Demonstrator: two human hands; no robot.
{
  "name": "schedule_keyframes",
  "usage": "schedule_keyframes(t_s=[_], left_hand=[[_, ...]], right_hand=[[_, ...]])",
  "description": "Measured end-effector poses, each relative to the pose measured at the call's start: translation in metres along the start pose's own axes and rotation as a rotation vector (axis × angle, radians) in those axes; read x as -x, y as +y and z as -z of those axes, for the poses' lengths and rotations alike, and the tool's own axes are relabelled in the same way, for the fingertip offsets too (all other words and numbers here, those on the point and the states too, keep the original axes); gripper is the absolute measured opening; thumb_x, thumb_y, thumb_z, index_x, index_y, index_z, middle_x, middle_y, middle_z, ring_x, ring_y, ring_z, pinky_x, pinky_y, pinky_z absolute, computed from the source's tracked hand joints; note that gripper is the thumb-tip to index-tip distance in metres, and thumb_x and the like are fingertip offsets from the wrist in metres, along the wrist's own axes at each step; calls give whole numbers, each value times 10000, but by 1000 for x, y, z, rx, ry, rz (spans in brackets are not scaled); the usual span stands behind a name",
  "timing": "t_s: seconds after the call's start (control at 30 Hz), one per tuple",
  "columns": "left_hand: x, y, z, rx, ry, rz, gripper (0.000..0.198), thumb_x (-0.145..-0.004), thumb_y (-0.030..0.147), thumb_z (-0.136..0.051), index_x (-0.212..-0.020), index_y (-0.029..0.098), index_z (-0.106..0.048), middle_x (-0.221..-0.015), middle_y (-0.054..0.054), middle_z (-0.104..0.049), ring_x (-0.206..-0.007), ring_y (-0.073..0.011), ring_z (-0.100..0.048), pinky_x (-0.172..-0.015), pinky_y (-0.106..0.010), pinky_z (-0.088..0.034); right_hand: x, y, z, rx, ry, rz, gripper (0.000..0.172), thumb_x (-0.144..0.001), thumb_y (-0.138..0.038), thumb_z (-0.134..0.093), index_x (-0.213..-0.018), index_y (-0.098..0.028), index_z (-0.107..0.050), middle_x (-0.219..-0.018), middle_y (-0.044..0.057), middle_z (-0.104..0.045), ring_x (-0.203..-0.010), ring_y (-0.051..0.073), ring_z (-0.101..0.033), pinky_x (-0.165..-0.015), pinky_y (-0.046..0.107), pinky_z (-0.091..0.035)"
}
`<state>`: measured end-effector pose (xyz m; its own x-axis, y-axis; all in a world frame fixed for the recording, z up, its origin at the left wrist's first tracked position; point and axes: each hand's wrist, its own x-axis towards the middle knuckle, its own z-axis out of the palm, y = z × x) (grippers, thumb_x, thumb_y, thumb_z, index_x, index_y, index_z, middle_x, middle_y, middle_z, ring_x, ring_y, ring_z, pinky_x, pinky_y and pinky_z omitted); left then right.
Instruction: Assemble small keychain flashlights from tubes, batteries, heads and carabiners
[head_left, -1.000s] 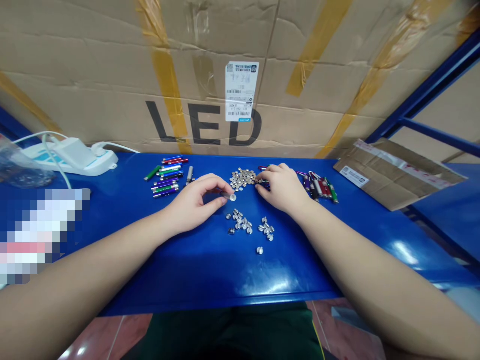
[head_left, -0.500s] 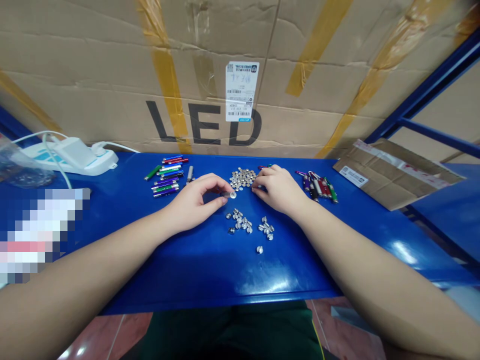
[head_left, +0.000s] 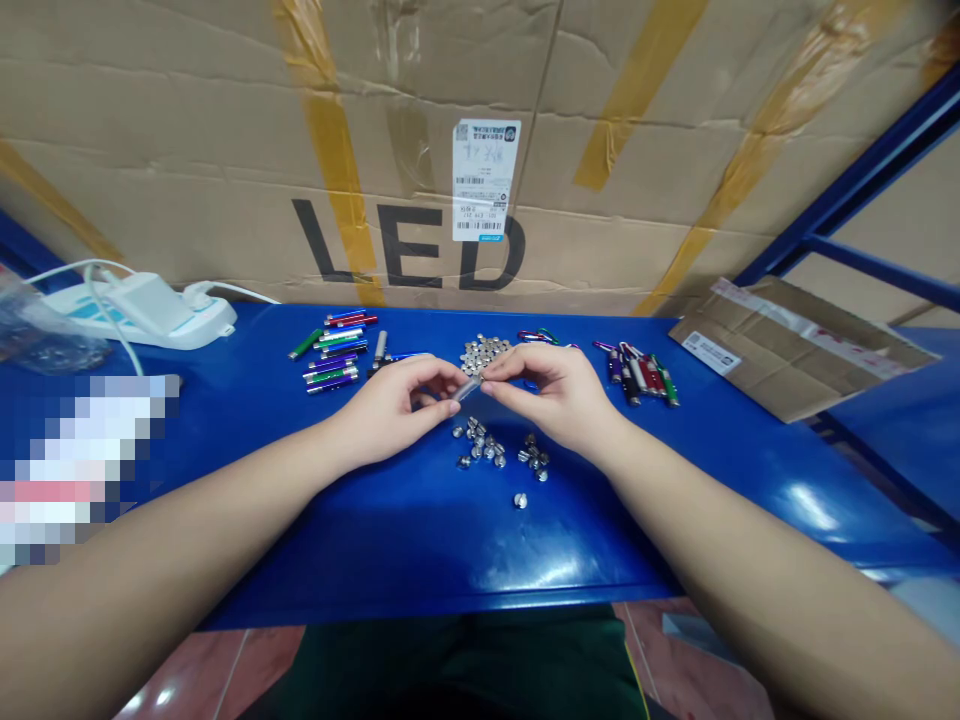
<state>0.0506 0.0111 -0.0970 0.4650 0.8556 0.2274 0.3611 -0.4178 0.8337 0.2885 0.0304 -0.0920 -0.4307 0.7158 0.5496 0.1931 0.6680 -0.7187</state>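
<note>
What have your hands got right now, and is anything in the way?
Both on it: left hand, right hand pinching a small metal tube. Loose silver caps just below the hands, not touching.

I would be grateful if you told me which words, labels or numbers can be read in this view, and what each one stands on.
"LED": large black letters on the cardboard carton.
White barcode label on the carton: too small to read.
White label on the flattened cardboard sheet: too small to read.
</note>
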Motion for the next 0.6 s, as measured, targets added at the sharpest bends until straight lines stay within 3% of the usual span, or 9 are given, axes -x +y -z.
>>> schedule_keyframes(t_s=[0.23, 0.33, 0.43, 0.53, 0.6], left_hand=[[0, -1, 0, -12, -13, -34, 238, -913, 295, -691, -1121, 187, -729, -1045, -66, -691, -930, -189, -702, -848, -349, -616], [1, -3, -1, 48, -5, 8, 254, -905, 308, -702, -1122, 176, -698, -1071, -75, -702, -956, -199, -713, -886, -378, -625], [1, -4, 0, 104, 34, 74, 245, -894, 320, -716, -1081, 177, -647, -1066, -80, -718, -980, -212, -726, -941, -416, -623], [1, -4, 1, 132, 49, 97, 234, -878, 318, -729, -1028, 189, -606, -1035, -73, -726, -989, -218, -736, -961, -425, -619], [1, -4, 1, 137, 52, 104, 242, -867, 317, -735, -1015, 192, -591, -1036, -75, -727, -998, -222, -738, -960, -425, -619]], right_hand=[[-2, -3, 1, 119, -74, 86, 63, -923, -267, -732, -911, -224, -776, -915, 40, -805, -854, 196, -746, -814, 359, -585], [-3, -2, 9, 213, -43, 87, 93, -946, -269, -686, -930, -225, -766, -935, 44, -791, -869, 203, -726, -827, 366, -571], [-3, 8, 23, 543, 14, -17, 144, -949, -240, -631, -916, -215, -768, -972, 81, -763, -940, 255, -688, -904, 432, -535], [-2, 22, 34, 881, -56, -158, 168, -916, -223, -645, -931, -204, -811, -1052, 133, -718, -1005, 313, -625, -946, 498, -496], [-2, 27, 35, 980, -129, -222, 196, -922, -251, -648, -968, -212, -835, -1083, 146, -689, -1006, 327, -594, -924, 505, -495]])
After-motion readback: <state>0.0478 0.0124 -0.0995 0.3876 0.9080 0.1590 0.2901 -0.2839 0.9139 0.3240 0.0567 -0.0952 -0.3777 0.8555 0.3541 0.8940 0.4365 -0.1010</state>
